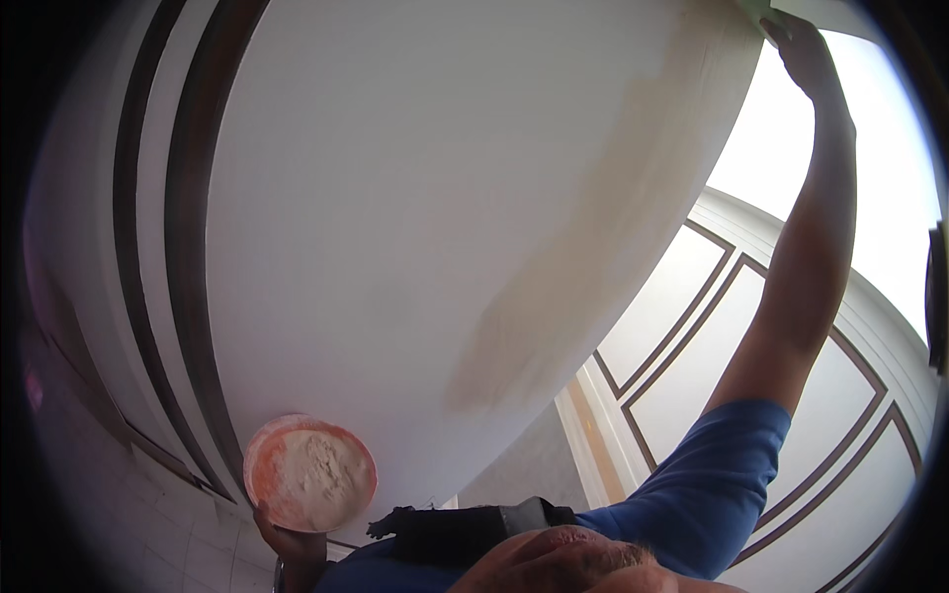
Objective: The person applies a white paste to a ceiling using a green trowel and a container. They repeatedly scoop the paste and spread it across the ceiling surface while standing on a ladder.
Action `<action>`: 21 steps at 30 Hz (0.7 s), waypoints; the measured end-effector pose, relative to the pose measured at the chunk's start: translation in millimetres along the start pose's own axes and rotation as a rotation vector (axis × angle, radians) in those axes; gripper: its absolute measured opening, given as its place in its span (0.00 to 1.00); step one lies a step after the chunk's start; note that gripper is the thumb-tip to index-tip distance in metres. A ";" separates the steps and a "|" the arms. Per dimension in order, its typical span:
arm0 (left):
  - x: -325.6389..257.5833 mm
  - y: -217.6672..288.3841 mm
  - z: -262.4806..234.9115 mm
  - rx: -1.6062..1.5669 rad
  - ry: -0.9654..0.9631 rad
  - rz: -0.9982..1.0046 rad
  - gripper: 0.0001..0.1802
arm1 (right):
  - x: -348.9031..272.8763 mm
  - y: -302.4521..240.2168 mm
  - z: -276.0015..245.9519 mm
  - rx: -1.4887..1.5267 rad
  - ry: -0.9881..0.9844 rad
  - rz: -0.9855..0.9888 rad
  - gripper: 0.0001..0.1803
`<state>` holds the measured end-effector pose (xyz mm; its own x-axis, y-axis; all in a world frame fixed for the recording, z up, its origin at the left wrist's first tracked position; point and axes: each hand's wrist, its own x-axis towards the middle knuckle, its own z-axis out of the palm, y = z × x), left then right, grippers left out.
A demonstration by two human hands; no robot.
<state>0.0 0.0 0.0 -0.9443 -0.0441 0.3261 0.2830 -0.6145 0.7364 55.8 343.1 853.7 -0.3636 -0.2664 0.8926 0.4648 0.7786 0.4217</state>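
Note:
My left hand (289,539) grips the rim of an orange-pink bowl (259,474) low on the left. A mound of pale, powdery or paste-like filler (324,474) lies inside it. My right arm stretches high to the upper right. At its end my right hand (803,57) is closed on a pale, flat spreader (759,16), partly cut off by the picture's top edge. The spreader is against the edge of the white wall panel (395,198). A long beige smear (583,257) runs down the panel's right side from near that hand.
Dark brown mouldings (188,178) border the panel on the left. White walls with brown-framed panels (712,366) stand on the right, beneath a bright area. Pale floor tiles (183,539) show at lower left. A dark strap (474,529) crosses my chest.

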 end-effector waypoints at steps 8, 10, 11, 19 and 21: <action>36.5 12.1 14.0 -0.707 0.100 -0.208 0.33 | -112.6 -45.3 -0.9 0.096 0.024 -0.273 0.15; 42.2 32.3 31.1 -0.780 0.049 -0.270 0.36 | -139.2 -50.2 -6.7 0.064 0.022 -0.311 0.13; 42.3 36.9 33.7 -0.812 0.025 -0.300 0.37 | -151.5 -51.5 -10.2 0.072 0.017 -0.320 0.13; 44.7 33.7 35.2 -0.758 0.050 -0.306 0.41 | -129.3 -11.4 -32.2 0.053 0.161 -0.065 0.20; 45.1 35.1 33.9 -0.745 0.070 -0.301 0.42 | -91.4 -3.2 -34.9 0.026 0.171 -0.010 0.26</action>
<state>-27.0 3.1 60.6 -0.9775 0.1731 0.1208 -0.1483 -0.9705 0.1900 115.7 345.1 776.3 -0.2243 -0.3654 0.9034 0.4404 0.7889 0.4285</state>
